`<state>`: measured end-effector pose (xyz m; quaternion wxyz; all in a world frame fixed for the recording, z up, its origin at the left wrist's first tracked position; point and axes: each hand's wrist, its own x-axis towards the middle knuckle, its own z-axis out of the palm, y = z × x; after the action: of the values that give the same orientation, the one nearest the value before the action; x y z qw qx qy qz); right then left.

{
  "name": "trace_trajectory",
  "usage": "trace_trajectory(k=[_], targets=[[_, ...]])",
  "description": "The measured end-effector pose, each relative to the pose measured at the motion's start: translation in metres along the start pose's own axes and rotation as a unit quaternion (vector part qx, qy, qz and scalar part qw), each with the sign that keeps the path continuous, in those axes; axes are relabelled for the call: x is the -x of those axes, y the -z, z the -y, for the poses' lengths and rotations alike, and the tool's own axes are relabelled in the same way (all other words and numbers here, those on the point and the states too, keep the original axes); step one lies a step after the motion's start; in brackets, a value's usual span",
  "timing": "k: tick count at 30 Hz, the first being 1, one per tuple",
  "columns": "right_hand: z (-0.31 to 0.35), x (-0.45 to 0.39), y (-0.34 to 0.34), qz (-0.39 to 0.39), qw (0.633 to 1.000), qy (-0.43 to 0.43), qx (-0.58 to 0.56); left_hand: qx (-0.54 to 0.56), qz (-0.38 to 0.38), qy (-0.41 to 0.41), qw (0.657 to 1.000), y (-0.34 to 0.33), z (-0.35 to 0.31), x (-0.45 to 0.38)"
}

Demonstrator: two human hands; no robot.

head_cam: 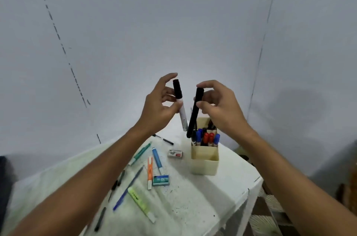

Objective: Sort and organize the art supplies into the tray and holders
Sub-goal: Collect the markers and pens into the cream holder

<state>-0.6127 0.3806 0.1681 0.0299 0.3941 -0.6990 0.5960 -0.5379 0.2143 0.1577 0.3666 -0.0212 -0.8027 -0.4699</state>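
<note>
My left hand (162,104) pinches a white marker with a black cap (180,104), held nearly upright above the table. My right hand (220,104) pinches an all-black marker (194,114) near its top; its lower end hangs just over the cream holder (204,160). That holder stands on the white table (193,203) and contains several blue, red and black markers. Loose on the table lie a yellow highlighter (140,202), a blue pen (128,187), an orange cutter (150,172), a blue marker (156,158) and a green pen (140,153).
A teal staple box (161,180) and a small white box (175,153) lie left of the holder. Black pens (100,218) sit near the table's left edge, and another (163,139) lies at the back. Grey walls enclose the corner. The table's right edge drops off beside the holder.
</note>
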Motion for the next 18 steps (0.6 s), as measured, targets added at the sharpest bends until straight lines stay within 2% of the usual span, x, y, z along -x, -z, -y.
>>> trace_trajectory(k=[8, 12, 18], targets=[[-0.041, 0.006, 0.053, -0.090, 0.991, 0.008, 0.097, -0.011, 0.033, -0.058, 0.998, -0.076, 0.013, -0.017], [-0.062, 0.007, 0.055, -0.094, 0.989, -0.002, 0.115, -0.031, 0.054, -0.061, 0.996, -0.085, 0.032, -0.013], [-0.097, 0.006, 0.048, -0.059, 0.989, -0.013, 0.138, -0.031, 0.075, -0.033, 0.996, -0.092, 0.058, -0.007]])
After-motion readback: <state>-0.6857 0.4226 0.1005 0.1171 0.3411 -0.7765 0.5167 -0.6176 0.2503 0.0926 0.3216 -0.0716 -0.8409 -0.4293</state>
